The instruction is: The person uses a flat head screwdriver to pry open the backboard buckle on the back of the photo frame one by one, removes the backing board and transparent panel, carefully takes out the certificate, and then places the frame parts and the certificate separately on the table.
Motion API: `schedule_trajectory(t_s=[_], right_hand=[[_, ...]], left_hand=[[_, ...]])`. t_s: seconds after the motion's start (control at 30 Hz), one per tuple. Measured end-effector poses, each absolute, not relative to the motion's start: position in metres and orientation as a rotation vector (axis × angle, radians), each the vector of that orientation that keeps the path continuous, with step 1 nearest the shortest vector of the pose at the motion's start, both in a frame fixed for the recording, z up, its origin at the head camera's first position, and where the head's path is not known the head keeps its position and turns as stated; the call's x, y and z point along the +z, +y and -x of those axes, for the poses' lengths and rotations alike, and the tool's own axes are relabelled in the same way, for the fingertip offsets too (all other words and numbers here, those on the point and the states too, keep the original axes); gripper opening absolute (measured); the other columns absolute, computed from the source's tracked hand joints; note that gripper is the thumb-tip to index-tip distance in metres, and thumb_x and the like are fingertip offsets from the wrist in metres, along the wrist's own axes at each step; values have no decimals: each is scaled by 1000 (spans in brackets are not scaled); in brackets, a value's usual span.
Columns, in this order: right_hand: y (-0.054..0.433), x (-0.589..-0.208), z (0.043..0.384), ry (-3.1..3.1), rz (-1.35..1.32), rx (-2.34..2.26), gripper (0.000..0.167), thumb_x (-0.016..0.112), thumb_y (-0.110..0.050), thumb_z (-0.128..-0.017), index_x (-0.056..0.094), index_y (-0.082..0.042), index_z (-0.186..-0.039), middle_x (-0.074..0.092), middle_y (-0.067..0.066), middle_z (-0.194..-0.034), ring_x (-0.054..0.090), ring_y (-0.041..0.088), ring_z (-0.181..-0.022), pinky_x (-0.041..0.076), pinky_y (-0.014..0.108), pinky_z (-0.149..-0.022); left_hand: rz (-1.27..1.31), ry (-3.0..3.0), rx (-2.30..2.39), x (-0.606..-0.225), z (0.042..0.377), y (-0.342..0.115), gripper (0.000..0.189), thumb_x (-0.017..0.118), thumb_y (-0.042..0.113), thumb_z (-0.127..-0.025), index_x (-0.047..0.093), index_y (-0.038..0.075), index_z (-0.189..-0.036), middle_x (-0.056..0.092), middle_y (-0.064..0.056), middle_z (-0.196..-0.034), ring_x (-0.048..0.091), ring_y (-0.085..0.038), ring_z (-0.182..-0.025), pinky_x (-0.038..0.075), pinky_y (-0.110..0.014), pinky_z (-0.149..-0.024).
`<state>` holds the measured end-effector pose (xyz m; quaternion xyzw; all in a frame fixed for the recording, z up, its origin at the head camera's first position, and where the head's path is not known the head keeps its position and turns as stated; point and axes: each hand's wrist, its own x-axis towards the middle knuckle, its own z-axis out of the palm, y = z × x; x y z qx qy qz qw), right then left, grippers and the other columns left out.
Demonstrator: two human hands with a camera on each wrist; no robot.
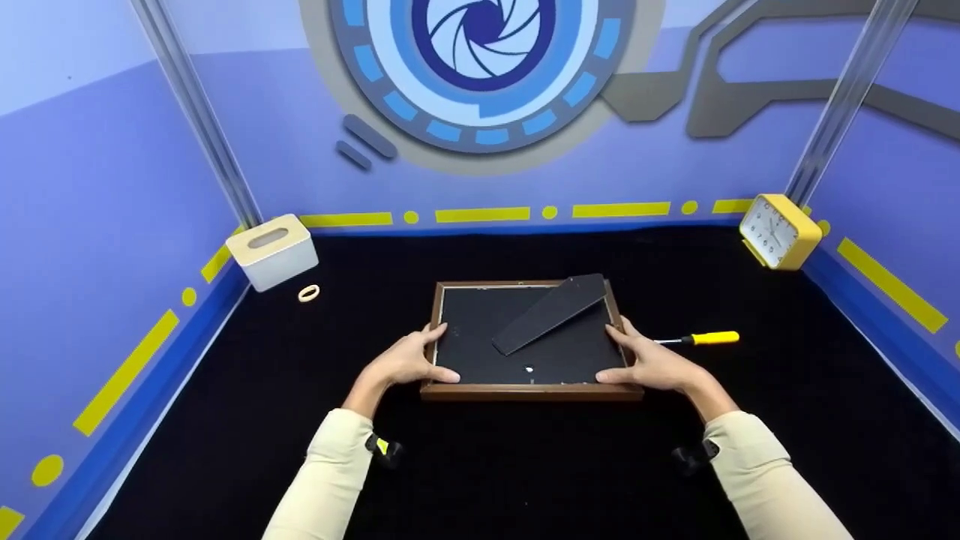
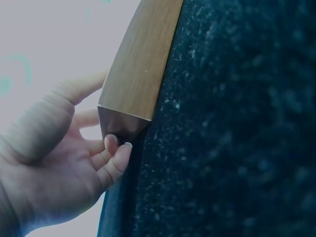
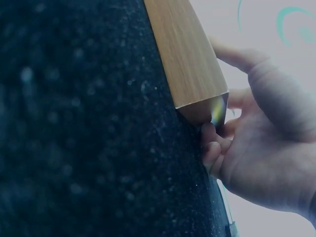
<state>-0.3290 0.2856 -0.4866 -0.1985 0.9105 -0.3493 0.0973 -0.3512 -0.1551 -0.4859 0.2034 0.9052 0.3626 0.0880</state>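
Note:
A brown wooden picture frame (image 1: pixel 532 393) lies back side up in the middle of the head view. Its black backing carries a dark stand leg (image 1: pixel 555 311) slanting toward the upper right corner. My left hand (image 1: pixel 409 358) grips the frame's left side, thumb over the top edge. On the opposite side my right hand (image 1: pixel 651 360) holds it the same way. The left wrist view shows the left hand's fingers (image 2: pixel 118 160) curled at the frame's lower corner. In the right wrist view, fingers (image 3: pixel 212 150) of the right hand curl under the other corner.
Right of the frame lies a screwdriver (image 1: pixel 714 338) with a yellow handle. A yellow clock (image 1: pixel 780 232) stands at the back right. At the back left are a tissue box (image 1: pixel 276 259) and a small pale ring (image 1: pixel 301 298). Black cloth (image 1: pixel 525 465) covers the table.

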Motion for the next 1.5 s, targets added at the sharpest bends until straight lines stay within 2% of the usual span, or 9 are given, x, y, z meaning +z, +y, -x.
schedule_trajectory(t_s=[0.37, 0.63, 0.97, 1.1, 1.2, 1.27, 1.33, 1.4, 1.5], right_hand=[[284, -483, 327, 2712, 583, -1007, 107, 81, -49, -81, 25, 4, -155, -1, 35, -160, 9, 51, -145, 18, 62, -114], [286, -481, 325, 2704, 588, -996, 109, 82, -49, -80, 26, 5, -155, 0, 34, -160, 11, 50, -145, 19, 61, -115], [287, -479, 326, 2700, 575, -992, 107, 81, -50, -80, 27, 3, -156, 3, 31, -161, 16, 49, -145, 22, 61, -114], [298, -475, 326, 2712, 624, -982, 98, 76, -49, -86, 31, 5, -154, 12, 34, -159, 49, 45, -127, 35, 58, -108], [314, -469, 327, 2737, 677, -1023, 87, 75, -41, -89, 37, 7, -150, 32, 35, -152, 62, 38, -108, 46, 53, -99], [328, -465, 330, 2758, 702, -1067, 79, 76, -35, -90, 43, 8, -147, 46, 32, -144, 64, 32, -102, 52, 45, -91], [342, -462, 333, 2791, 709, -1102, 70, 78, -29, -89, 49, 7, -143, 57, 27, -134, 66, 25, -90, 55, 34, -77], [356, -460, 334, 2849, 695, -1127, 64, 80, -24, -87, 56, 5, -138, 65, 22, -124, 61, 17, -73, 50, 27, -62], [377, -458, 331, 2972, 640, -1115, 55, 82, -19, -84, 64, 2, -132, 71, 19, -108, 56, 13, -67, 45, 24, -56]], left_hand=[[-586, 2776, 962, -484, 350, -154, 110, 94, 43, -65, 40, 5, -152, 30, -32, -153, 30, -41, -143, 28, -47, -116], [-603, 2817, 904, -478, 348, -151, 114, 95, 45, -62, 40, 2, -152, 43, -22, -150, 41, -36, -138, 34, -44, -113], [-568, 2782, 951, -478, 346, -153, 119, 95, 44, -63, 33, 1, -155, 36, -26, -153, 35, -37, -141, 30, -45, -115], [-562, 2735, 968, -482, 344, -154, 122, 94, 44, -65, 27, 1, -157, 23, -30, -157, 25, -40, -145, 26, -48, -117], [-571, 2709, 979, -484, 344, -156, 124, 93, 44, -66, 22, 0, -158, 18, -31, -158, 21, -40, -147, 24, -48, -118], [-583, 2712, 988, -484, 344, -156, 125, 93, 44, -66, 21, -2, -157, 19, -32, -158, 21, -39, -147, 23, -47, -118], [-583, 2716, 998, -483, 345, -157, 126, 94, 43, -65, 21, -2, -157, 20, -31, -158, 21, -39, -147, 22, -47, -118], [-582, 2721, 1007, -482, 346, -156, 126, 94, 43, -65, 21, -2, -157, 20, -30, -158, 21, -39, -147, 22, -46, -118], [-589, 2717, 1001, -482, 348, -155, 126, 94, 43, -65, 21, -2, -157, 20, -29, -159, 21, -38, -147, 22, -46, -118]])
